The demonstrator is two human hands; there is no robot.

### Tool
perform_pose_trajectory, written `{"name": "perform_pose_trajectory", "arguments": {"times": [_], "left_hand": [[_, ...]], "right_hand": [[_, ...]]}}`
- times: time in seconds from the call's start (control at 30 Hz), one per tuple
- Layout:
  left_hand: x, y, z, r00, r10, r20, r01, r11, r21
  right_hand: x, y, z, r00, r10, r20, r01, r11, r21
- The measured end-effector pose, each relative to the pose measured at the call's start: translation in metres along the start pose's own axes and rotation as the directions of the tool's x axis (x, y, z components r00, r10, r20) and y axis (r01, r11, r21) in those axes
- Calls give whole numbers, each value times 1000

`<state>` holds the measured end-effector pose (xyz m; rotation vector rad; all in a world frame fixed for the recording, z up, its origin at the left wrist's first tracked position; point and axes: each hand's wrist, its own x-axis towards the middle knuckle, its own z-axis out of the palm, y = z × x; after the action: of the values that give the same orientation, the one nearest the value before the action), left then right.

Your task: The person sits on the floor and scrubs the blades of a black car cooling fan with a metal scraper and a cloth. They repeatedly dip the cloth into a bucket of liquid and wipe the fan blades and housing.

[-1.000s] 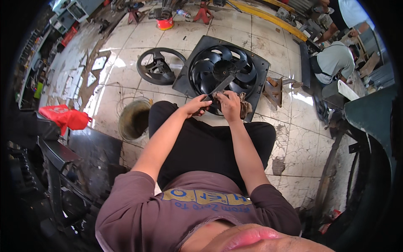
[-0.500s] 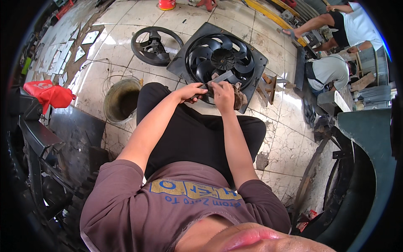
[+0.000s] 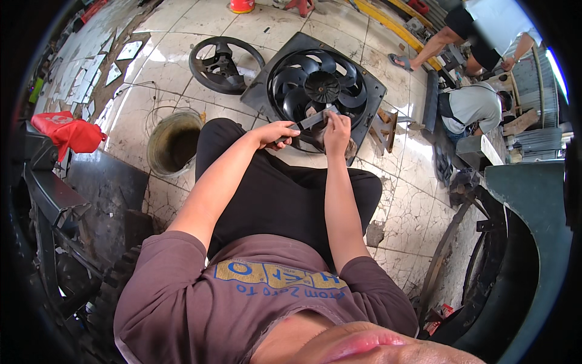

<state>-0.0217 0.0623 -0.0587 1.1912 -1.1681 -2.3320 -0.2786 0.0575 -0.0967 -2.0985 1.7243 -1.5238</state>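
Note:
In my left hand (image 3: 277,134) I grip the dark handle end of a long flat tool with a grey blade (image 3: 313,119); its exact kind cannot be made out. My right hand (image 3: 337,134) is closed at the blade's far end, with a crumpled brown rag (image 3: 351,147) partly showing behind the fingers. Both hands are above my crossed legs. Just beyond them a black radiator fan (image 3: 322,87) lies face up in its square shroud (image 3: 297,43) on the floor.
Left of the fan lies a black steering wheel (image 3: 194,64). A dirty bucket (image 3: 159,145) stands by my left knee. Rusty metal brackets (image 3: 383,130) lie to the right. Two people, one crouching (image 3: 474,108), are at far right. A green panel (image 3: 524,188) stands at near right.
My right hand has slid outward along the blade, to the right and toward its far end, baring more of it. The left hand keeps its hold. The standing person at right has shifted.

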Motion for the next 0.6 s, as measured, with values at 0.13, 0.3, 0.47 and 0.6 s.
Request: {"name": "perform_pose_trajectory", "arguments": {"times": [0.13,0.3,0.47,0.6], "left_hand": [[-3,-3,-4,1000,5,14,-5,1000,-3],[1,-6,-3,1000,16,10,-15,999,-29],[-2,0,2,1000,13,8,-14,999,36],[12,-21,-17,999,49,-16,-48,998,42]], "right_hand": [[-13,-13,2,991,-88,102,80,994,78],[-21,-29,-5,972,-164,168,150,984,95],[-10,0,-1,1000,24,14,-23,997,-79],[-27,-38,2,961,-154,229,116,978,171]]}}
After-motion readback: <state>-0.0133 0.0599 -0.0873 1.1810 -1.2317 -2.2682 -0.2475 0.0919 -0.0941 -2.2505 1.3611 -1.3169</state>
